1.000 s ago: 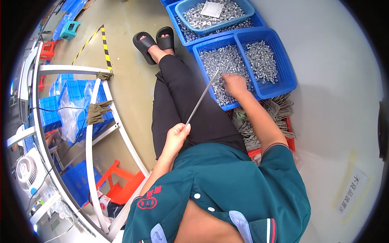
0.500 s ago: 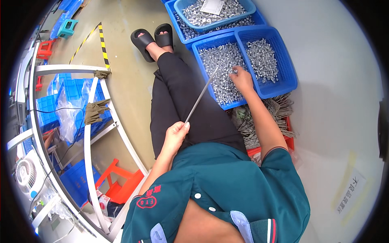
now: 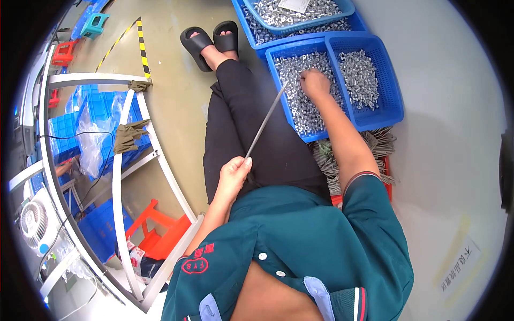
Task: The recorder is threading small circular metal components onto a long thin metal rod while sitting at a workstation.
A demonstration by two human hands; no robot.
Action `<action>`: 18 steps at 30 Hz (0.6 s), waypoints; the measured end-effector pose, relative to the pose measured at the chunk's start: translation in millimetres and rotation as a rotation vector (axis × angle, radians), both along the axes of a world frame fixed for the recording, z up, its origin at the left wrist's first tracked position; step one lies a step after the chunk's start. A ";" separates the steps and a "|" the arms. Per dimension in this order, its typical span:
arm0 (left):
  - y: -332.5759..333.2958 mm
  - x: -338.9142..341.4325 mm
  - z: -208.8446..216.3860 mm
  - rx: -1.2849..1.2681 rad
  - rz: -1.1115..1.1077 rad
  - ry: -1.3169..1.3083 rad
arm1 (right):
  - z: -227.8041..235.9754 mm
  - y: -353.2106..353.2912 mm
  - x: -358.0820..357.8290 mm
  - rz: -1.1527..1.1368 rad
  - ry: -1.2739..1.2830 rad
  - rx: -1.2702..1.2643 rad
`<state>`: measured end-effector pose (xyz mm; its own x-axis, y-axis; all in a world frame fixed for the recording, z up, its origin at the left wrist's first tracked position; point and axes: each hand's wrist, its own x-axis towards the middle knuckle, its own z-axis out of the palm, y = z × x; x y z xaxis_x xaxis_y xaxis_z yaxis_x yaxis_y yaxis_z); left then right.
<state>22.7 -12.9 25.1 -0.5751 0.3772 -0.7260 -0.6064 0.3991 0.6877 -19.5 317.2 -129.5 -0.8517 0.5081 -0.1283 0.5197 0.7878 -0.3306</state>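
My left hand (image 3: 234, 174) is closed around the lower end of a thin grey metal rod (image 3: 266, 120), above my lap. The rod slants up and to the right, its tip by the left rim of a blue basket. My right hand (image 3: 315, 84) is over the basket's left part, fingers curled down at a heap of small silver metal sleeves (image 3: 310, 115). Whatever its fingertips pinch is hidden. More of these small sleeves (image 3: 360, 80) lie in the adjoining right-hand blue basket (image 3: 390, 91).
Beyond sits another blue crate (image 3: 262, 40) with a lighter blue basket (image 3: 342, 12) of metal parts in it. Below the near baskets, bundled thin rods (image 3: 381, 144) lie in a red container. A white metal frame (image 3: 168, 176) and red stool (image 3: 160, 235) stand at left; a pale wall at right.
My right hand has moved forward and left over the heap; the small metal piece seen at its fingertips is now out of sight. The view has shifted slightly. My left hand keeps the rod.
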 end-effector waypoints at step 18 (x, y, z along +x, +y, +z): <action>2.3 -3.6 -5.4 -0.014 -0.008 -0.051 | 45.7 7.3 76.5 -0.438 0.444 -1.869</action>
